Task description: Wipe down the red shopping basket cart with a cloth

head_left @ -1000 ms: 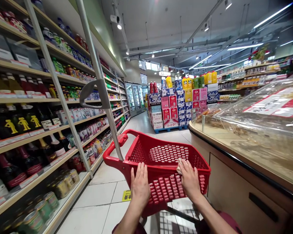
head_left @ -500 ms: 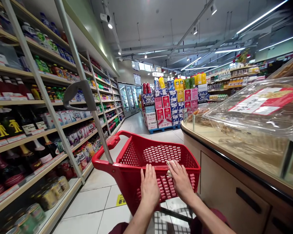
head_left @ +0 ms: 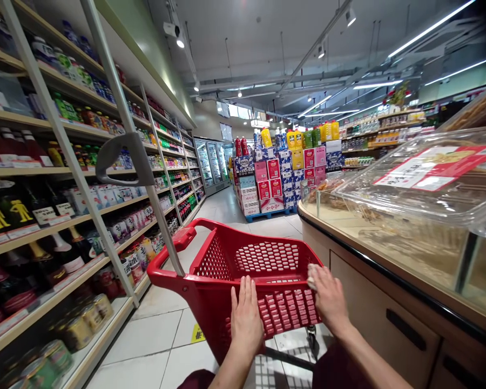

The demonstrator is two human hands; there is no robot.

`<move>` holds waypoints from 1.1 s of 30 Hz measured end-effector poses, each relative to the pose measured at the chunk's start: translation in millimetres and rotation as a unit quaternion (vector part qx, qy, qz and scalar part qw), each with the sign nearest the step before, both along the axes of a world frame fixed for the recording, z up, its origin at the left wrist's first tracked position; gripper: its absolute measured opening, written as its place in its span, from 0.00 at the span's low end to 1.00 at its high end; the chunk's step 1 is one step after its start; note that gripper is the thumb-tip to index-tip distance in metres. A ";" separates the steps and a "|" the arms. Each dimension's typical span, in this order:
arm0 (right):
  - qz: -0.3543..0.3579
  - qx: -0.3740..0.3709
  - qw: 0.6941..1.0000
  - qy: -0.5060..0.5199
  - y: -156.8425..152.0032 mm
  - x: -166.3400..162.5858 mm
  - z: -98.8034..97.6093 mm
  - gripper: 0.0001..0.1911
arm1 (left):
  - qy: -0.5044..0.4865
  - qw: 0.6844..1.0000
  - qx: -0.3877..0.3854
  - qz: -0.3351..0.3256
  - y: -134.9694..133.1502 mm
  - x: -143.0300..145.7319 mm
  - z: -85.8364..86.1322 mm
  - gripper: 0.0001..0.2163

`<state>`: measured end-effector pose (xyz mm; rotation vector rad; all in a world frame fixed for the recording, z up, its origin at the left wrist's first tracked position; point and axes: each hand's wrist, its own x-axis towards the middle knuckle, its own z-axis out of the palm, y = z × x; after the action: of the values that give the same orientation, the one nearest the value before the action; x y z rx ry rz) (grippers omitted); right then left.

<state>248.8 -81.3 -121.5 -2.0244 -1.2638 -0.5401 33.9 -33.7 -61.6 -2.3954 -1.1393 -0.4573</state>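
Note:
A red shopping cart (head_left: 204,294) with perforated sides stands right in front of me. My left hand (head_left: 246,313) lies flat against its near side, fingers stretched towards the top rim. At the basket's near right corner, my right hand (head_left: 332,297) presses a crumpled whitish cloth (head_left: 311,276) against the rim. Only a small part of the cloth shows beyond the fingers; the rest is hidden under them. A grey hook-shaped handle (head_left: 146,162) sits on the metal pole at the cart's left.
Shelves of bottles and cans (head_left: 101,216) line the left side. A counter (head_left: 389,302) with clear plastic food boxes (head_left: 421,178) runs close along the right. Stacked drink cartons (head_left: 273,186) stand ahead on a blue pallet, and glass-door fridges (head_left: 214,162) are farther back.
My right hand has slid right along the rim with the cloth, from the near side to the corner. The left hand stays in place on the cart.

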 end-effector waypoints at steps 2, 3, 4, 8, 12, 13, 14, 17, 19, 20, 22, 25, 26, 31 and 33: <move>-0.047 0.012 0.998 0.032 0.0 -2.1 -1.1 0.27 | -0.006 1.000 0.001 0.005 -1.0 0.7 -0.8 0.31; -0.032 0.017 0.999 0.023 1.4 -7.2 -1.2 0.27 | -0.009 1.000 0.000 0.008 -1.4 1.1 -1.0 0.31; 0.010 0.019 1.000 -0.002 3.4 -13.9 -0.9 0.27 | -0.012 1.000 -0.002 0.011 -1.7 1.3 -0.9 0.30; 0.160 0.001 0.982 -0.095 8.7 -27.3 3.2 0.29 | -0.007 1.000 -0.019 0.000 -2.4 -0.2 1.3 0.31; -0.004 0.018 1.000 0.003 4.9 -18.0 8.3 0.28 | -0.006 1.000 -0.014 -0.006 -3.1 -1.2 2.3 0.31; -0.016 0.022 1.000 0.009 4.9 -20.7 10.0 0.27 | -0.009 1.000 -0.011 -0.001 -3.1 -1.2 2.4 0.31; 0.002 0.024 1.000 -0.002 5.7 -26.0 11.8 0.27 | -0.012 1.000 -0.010 0.003 -3.2 -1.4 2.7 0.30; 0.135 0.011 0.987 -0.086 9.9 -42.7 16.3 0.28 | -0.007 1.000 -0.018 0.000 -3.3 -3.4 4.5 0.29; 0.141 0.007 0.986 -0.091 11.0 -42.4 16.7 0.30 | 0.004 1.000 -0.021 -0.009 -4.0 -4.8 5.2 0.30; 0.107 0.013 0.992 -0.072 10.8 -38.9 16.0 0.30 | 0.008 1.000 -0.020 -0.011 -4.6 -5.0 5.1 0.30; 0.019 0.035 0.999 -0.019 10.1 -32.9 14.0 0.29 | 0.007 1.000 -0.017 -0.004 -6.1 -3.7 4.0 0.30; 0.026 0.056 0.998 -0.017 11.3 -42.3 13.5 0.30 | -0.001 1.000 -0.013 0.015 -7.7 -1.0 2.7 0.29; 0.068 0.054 0.995 -0.042 12.2 -48.9 14.1 0.30 | -0.002 1.000 -0.014 0.016 -7.8 -1.2 3.0 0.29; 0.090 0.041 0.993 -0.067 13.1 -54.3 15.2 0.31 | -0.004 1.000 -0.007 0.007 -6.0 -13.2 5.6 0.29; 0.027 0.044 0.998 -0.029 13.7 -50.5 14.8 0.30 | -0.008 1.000 0.003 0.014 -5.5 -17.5 4.9 0.29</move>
<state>198.3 -67.7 -106.7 -1.9087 -1.3027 -0.6219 16.4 -39.2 -56.8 -2.3726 -1.1754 -0.4713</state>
